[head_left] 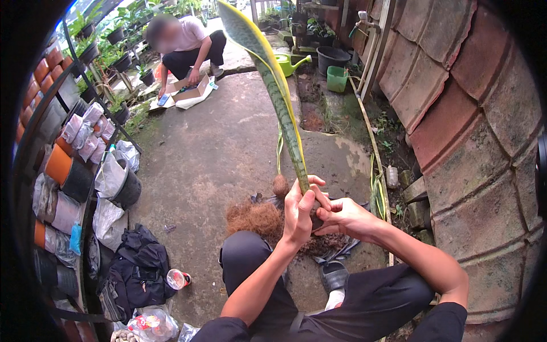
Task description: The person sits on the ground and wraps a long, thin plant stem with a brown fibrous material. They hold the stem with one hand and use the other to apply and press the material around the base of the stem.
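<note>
A tall snake plant leaf (pixel 280 92) with yellow margins stands upright in front of me, leaning slightly left at its top. My left hand (pixel 301 211) is closed around the base of this leaf. Against the dark root ball (pixel 316 219) just below, my right hand (pixel 344 219) presses its fingers and thumb. Brown coconut fibre (pixel 254 218) lies in a heap left of my hands. Behind them is a small brown fibre-wrapped ball (pixel 280 186) with a thin leaf rising from it. Dark soil (pixel 327 246) lies on a dark plastic sheet under my hands.
Another person (pixel 186 47) crouches at the back left over a cardboard box (pixel 192 90). Pots and a black backpack (pixel 139 265) line the left, beside a plastic cup (pixel 177 279). Roof tiles (pixel 474 171) lean along the right. A green watering can (pixel 285 64) stands behind.
</note>
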A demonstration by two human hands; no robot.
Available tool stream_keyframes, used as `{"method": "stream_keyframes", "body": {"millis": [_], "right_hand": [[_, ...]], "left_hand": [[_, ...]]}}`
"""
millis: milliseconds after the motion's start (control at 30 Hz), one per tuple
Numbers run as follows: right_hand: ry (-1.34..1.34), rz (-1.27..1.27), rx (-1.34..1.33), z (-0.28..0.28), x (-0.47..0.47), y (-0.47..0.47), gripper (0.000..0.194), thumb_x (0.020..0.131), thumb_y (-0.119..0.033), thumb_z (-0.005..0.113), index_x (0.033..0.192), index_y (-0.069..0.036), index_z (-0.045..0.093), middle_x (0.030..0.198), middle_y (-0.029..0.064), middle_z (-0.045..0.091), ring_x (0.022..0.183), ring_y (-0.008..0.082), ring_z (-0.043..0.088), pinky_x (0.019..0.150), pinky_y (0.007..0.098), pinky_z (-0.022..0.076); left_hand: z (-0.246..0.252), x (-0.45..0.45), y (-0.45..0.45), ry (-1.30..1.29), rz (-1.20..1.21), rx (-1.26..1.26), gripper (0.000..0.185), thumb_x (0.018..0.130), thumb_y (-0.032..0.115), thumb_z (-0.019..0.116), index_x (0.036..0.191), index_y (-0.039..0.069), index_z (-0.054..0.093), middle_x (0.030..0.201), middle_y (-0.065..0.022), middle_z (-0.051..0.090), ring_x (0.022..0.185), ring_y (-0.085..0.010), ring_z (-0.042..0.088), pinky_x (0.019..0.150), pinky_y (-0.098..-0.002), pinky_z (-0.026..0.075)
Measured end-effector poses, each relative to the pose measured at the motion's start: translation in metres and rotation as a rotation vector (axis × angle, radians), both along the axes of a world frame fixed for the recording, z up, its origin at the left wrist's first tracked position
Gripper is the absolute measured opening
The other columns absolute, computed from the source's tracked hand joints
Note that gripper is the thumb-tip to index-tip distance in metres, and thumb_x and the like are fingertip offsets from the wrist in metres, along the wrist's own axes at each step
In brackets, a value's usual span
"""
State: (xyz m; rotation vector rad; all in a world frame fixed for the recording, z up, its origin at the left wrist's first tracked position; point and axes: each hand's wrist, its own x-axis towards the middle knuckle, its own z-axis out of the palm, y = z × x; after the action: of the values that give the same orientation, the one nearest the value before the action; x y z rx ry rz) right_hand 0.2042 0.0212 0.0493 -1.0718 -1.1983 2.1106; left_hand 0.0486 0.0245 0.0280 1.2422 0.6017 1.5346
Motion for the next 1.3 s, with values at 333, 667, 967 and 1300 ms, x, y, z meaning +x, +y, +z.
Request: {"method": "stream_keyframes", "body": {"millis": [333, 667, 967, 1300], "right_hand": [[0.01, 0.085, -0.064, -0.005, 0.017, 0.007, 0.056, 0.089, -0.037, 0.069, 0.119, 0.008, 0.055, 0.13, 0.0144, 0.051, 0.119, 0.0239, 0.055, 0.098, 0.042, 0.0524], [-0.011, 0.079, -0.067, -0.013, 0.013, 0.008, 0.034, 0.092, -0.024, 0.067, 0.109, 0.004, 0.056, 0.129, 0.0063, 0.049, 0.114, 0.0161, 0.057, 0.101, 0.0377, 0.0521], [-0.066, 0.151, -0.025, -0.011, 0.014, 0.002, 0.061, 0.094, -0.043, 0.06, 0.132, 0.003, 0.047, 0.13, 0.0088, 0.054, 0.112, 0.018, 0.059, 0.097, 0.0356, 0.053], [-0.022, 0.194, 0.019, -0.018, 0.002, -0.004, 0.074, 0.094, -0.053, 0.053, 0.141, 0.001, 0.038, 0.131, 0.0143, 0.054, 0.117, 0.0249, 0.059, 0.1, 0.0407, 0.0502]], "left_hand": [[0.009, -0.001, -0.006, 0.096, -0.157, 0.004, 0.055, 0.09, 0.029, 0.055, 0.132, -0.006, 0.044, 0.082, -0.0099, 0.066, 0.077, -0.016, 0.065, 0.084, -0.03, 0.05], [-0.005, 0.005, -0.002, 0.085, -0.071, 0.018, 0.046, 0.089, 0.018, 0.055, 0.125, -0.009, 0.049, 0.065, -0.0042, 0.062, 0.069, -0.0133, 0.065, 0.079, -0.0285, 0.053], [0.001, 0.006, -0.011, 0.118, 0.028, -0.123, 0.034, 0.091, 0.016, 0.056, 0.117, -0.006, 0.054, 0.06, -0.0015, 0.057, 0.064, -0.0101, 0.063, 0.07, -0.0273, 0.053], [-0.001, -0.005, -0.003, 0.114, 0.105, -0.077, 0.032, 0.099, 0.029, 0.057, 0.112, 0.0, 0.054, 0.06, 0.0009, 0.054, 0.054, -0.006, 0.054, 0.048, -0.022, 0.041]]}}
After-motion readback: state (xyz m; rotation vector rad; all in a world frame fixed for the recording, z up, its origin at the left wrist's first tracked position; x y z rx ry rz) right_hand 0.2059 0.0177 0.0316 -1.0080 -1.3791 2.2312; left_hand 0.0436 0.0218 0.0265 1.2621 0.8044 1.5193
